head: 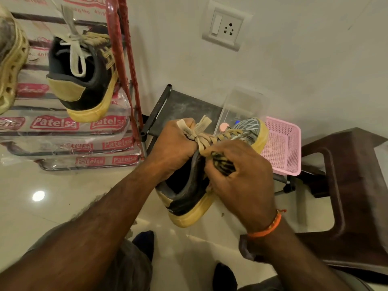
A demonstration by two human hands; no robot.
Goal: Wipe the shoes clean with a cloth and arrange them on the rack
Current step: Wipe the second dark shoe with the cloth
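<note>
A black sneaker (184,198) with a yellowed sole and beige laces is held in the air at centre, heel toward me. My left hand (174,148) grips it at the tongue and laces. My right hand (237,173) is curled round a dark patterned cloth (222,162) and presses it against the sneaker's side. The matching sneaker (84,80) sits on the rack (123,66) at upper left, heel outward. A beige perforated clog (10,66) sits at the rack's left edge.
A low dark stand (184,106) holds a clear plastic box (245,106) and a pink mesh basket (283,148). A brown plastic stool (346,185) stands at right. A wall socket (225,27) is above. The floor is glossy tile.
</note>
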